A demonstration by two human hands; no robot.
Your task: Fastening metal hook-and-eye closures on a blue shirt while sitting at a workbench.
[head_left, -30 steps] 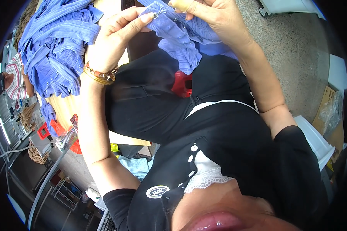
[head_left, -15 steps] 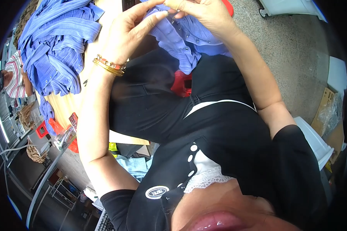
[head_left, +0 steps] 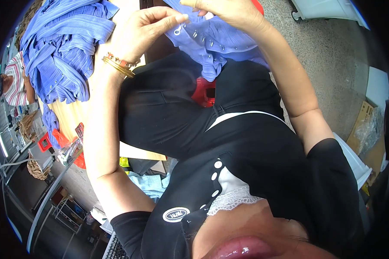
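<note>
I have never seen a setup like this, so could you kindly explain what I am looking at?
There is no machine here, only a person's bare left hand and right hand. The view comes from a fisheye camera worn on the head, looking down, so straight edges bend. Both hands are at a ribbed blue-violet garment with small metal fittings; exactly what the fingertips pinch is hard to tell. On the pale table to the left lies a heap of similar cloth.
</note>
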